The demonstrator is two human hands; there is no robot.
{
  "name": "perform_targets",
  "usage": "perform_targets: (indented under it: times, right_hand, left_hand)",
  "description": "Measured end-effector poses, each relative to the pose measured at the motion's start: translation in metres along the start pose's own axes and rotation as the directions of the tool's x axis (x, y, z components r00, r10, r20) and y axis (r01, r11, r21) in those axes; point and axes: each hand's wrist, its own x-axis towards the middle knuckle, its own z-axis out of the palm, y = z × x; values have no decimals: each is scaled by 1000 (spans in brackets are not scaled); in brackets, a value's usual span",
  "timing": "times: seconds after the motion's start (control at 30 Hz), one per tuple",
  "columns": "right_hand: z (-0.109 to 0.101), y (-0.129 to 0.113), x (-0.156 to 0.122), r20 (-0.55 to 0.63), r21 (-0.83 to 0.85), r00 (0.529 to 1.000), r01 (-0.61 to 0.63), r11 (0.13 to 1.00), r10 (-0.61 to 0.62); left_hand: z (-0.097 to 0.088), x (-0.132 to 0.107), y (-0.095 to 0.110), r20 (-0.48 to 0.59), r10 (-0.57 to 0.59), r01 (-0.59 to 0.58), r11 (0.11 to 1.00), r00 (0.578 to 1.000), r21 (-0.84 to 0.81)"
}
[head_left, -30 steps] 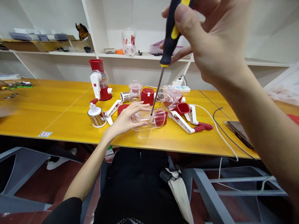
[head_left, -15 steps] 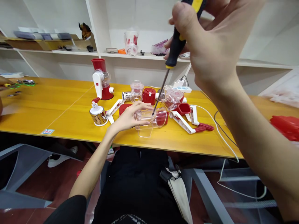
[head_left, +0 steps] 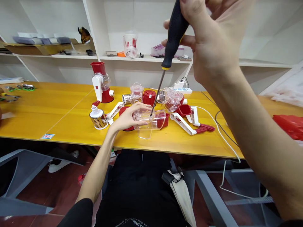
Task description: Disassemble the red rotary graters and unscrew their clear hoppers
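Note:
My left hand grips a clear plastic grater housing lying on its side near the table's front edge. High on the right, my right hand is wrapped round the black and yellow handle of a screwdriver. Its shaft slants down and left, and the tip meets the clear housing beside my left fingers. Whether a screw sits under the tip is too small to tell. Behind the housing are a red base and another clear housing. White crank arms with red handles lie to the right.
An assembled red and white rotary grater stands at the left, with a metal grating drum in front. A white cable runs off the table's right side. Shelves line the back. A red plastic bag lies far right.
The whole view has shifted slightly. My right hand and the screwdriver sit a little further left, with the tip still at the clear housing. My left hand keeps its grip.

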Motion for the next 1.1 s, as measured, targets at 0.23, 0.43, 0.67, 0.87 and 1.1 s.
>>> perform_targets:
  times: [0.23,0.43,0.67,0.87,1.1]
  right_hand:
    - [8,-7,-6,27,117,995,-102,988,99]
    - [16,-11,1,-141,-12,988,55,998,-56]
    - [16,-6,-5,32,94,997,-78,993,75]
    - [25,-8,4,-140,-46,990,1,999,-7]
    - [29,-6,7,-233,138,956,-147,979,177]
  left_hand:
    - [0,-2,2,-11,-102,102,995,995,2]
    - [4,-4,-2,-28,-157,157,987,987,-20]
    - [6,-4,-2,-17,-168,167,985,986,-41]
    - [5,-5,-2,-14,-182,182,983,983,-2]
    - [7,-4,-3,-7,-202,203,978,979,46]
